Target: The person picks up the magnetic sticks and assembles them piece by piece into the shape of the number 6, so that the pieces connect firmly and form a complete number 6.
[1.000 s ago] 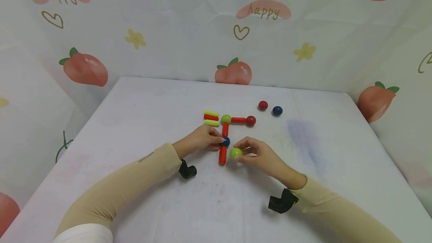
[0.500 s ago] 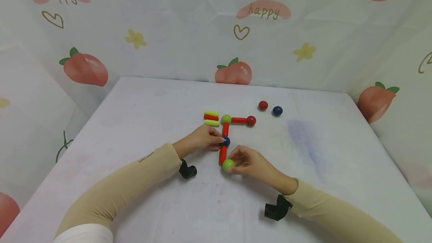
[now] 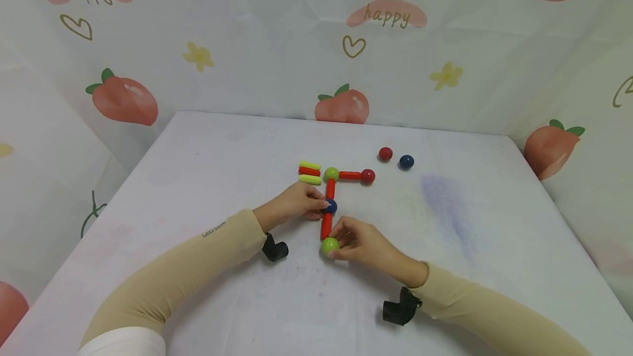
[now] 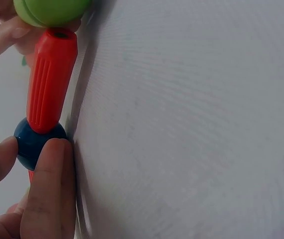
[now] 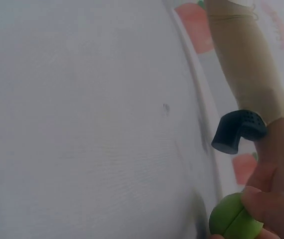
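Note:
My left hand (image 3: pixel 300 201) pinches a blue ball (image 4: pixel 30 144) between thumb and fingers, low over the table. From that ball a red rod (image 3: pixel 327 226) points toward me, and another red rod (image 3: pixel 330 189) runs back to a green ball (image 3: pixel 332 174). A further red rod (image 3: pixel 350 176) joins this green ball to a red ball (image 3: pixel 367 176) on the right. My right hand (image 3: pixel 363 243) holds a second green ball (image 3: pixel 329 246) by its fingertips, right at the near end of the front rod. In the left wrist view that rod's end (image 4: pixel 61 36) meets the green ball's underside (image 4: pixel 52 12).
Two yellow rods and a red one (image 3: pixel 309 172) lie side by side left of the far green ball. A loose red ball (image 3: pixel 385 154) and a loose blue ball (image 3: pixel 406 162) sit at the back right of the white table (image 3: pixel 237 147).
My right hand has carried the green ball toward me and leftward, from beside the front red rod to its near end. The left hand stays on the blue ball.

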A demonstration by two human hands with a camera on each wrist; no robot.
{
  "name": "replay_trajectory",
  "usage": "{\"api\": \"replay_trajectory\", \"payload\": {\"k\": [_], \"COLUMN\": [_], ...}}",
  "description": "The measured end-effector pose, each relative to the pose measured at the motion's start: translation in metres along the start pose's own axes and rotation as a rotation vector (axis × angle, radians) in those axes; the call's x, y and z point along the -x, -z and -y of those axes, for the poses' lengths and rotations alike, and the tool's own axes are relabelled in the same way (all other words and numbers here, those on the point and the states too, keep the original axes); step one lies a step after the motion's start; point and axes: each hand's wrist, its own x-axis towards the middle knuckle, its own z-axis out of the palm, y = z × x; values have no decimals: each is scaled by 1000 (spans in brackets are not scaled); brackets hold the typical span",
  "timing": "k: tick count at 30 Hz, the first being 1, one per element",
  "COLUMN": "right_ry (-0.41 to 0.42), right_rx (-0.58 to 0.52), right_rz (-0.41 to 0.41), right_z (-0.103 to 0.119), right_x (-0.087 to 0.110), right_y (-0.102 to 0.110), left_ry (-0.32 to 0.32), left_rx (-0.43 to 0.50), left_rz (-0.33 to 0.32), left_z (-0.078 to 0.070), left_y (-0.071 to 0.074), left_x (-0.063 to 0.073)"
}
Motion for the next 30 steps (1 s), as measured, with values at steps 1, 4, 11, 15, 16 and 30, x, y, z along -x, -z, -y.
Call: {"api": "replay_trajectory", "payload": {"k": [1,4,11,15,16,30], "right_ry": [2,9,9,3,3,-18], "right_rx": [10,40,69,79,83,69], "right_rz": [-1,-2,1,-6,-10,-25], "right_z": [0,0,2,3,3,5], "right_x": [0,-1,-2,-3,-4,-3], "right_y": [-1,-3,-6,-8,-8,-10], "left_ry": [1,3,4,15,15,-8], "left_rx": [1,2,5,7,8,14], "left_rz": [1,6,12,-4,-6,2], "left_z": [0,-1,-1,1,1,1], "left_y": [0,1,2,1,1,0], "left_x": [0,1,1,-3,-3,-2]}}
